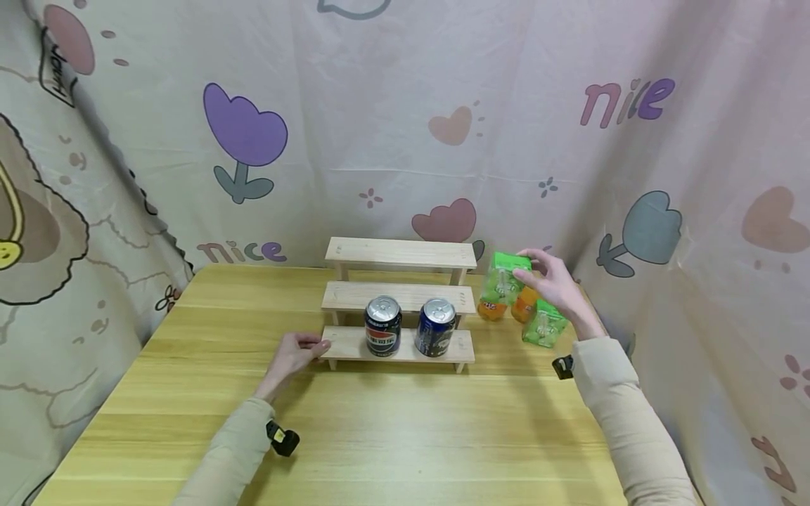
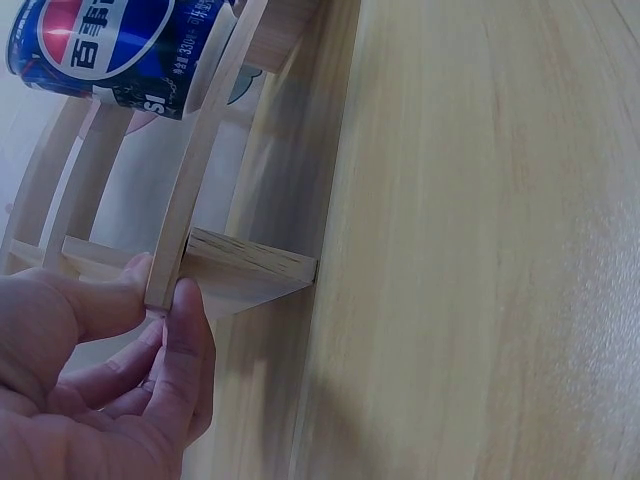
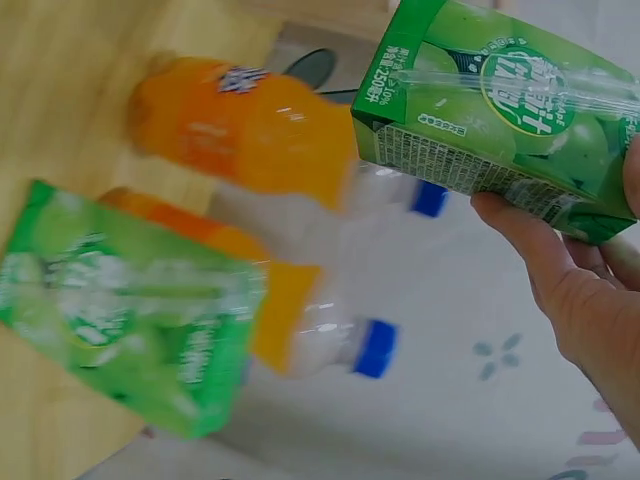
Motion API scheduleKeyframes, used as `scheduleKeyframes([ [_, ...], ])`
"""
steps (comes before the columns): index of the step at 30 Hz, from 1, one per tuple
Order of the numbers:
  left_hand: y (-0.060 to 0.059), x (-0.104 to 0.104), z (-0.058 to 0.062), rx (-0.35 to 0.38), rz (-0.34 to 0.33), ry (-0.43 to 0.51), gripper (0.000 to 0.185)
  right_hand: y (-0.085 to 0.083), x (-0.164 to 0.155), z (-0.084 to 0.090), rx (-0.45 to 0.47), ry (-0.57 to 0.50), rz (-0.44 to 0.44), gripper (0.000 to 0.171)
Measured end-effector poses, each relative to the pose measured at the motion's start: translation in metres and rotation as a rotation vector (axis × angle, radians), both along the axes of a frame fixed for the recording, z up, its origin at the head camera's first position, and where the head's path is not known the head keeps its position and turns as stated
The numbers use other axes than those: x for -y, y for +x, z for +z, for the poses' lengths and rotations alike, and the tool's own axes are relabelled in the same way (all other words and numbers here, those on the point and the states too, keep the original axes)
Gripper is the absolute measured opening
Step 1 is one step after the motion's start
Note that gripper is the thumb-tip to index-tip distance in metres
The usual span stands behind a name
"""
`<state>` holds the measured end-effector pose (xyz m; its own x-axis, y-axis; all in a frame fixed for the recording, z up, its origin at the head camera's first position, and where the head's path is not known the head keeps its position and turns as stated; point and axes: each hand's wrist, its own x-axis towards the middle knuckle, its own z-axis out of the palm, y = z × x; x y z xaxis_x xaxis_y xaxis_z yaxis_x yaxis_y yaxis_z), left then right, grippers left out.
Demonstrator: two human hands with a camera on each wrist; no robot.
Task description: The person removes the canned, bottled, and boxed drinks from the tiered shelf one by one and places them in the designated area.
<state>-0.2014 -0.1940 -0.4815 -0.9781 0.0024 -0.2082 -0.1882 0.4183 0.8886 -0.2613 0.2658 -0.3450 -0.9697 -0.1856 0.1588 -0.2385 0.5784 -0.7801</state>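
Observation:
My right hand (image 1: 550,284) grips a green juice carton (image 1: 505,279) by its upper part, raised beside the right end of a three-tier wooden shelf (image 1: 400,251). With thumb and fingers my left hand (image 1: 296,357) pinches the left end of the lowest tier; the left wrist view shows the thumb on top of the board (image 2: 190,200) and fingers beneath. Two dark blue cans stand on that tier: a Pepsi can (image 1: 382,327) left of the middle and another can (image 1: 435,328) to its right.
Behind the held carton stand two orange drink bottles (image 3: 245,130) with blue caps. A second green juice carton (image 1: 544,325) stands on the wooden table (image 1: 405,436) in front of them. Patterned curtains (image 1: 380,105) hang behind and at both sides.

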Motion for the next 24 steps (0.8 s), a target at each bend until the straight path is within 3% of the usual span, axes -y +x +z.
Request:
scheduleKeyframes([
  [7, 0.002, 0.0, 0.0, -0.012, 0.011, 0.018, 0.038, 0.0, -0.009, -0.031, 0.034, 0.008, 0.028, 0.041],
  [15, 0.003, -0.002, 0.0, -0.004, 0.019, 0.01, 0.04, -0.001, -0.009, -0.065, 0.07, 0.04, -0.01, 0.044],
  [24, 0.002, -0.001, 0.002, 0.002, 0.02, 0.05, 0.038, -0.005, -0.009, -0.085, 0.08, 0.072, -0.022, 0.037],
])
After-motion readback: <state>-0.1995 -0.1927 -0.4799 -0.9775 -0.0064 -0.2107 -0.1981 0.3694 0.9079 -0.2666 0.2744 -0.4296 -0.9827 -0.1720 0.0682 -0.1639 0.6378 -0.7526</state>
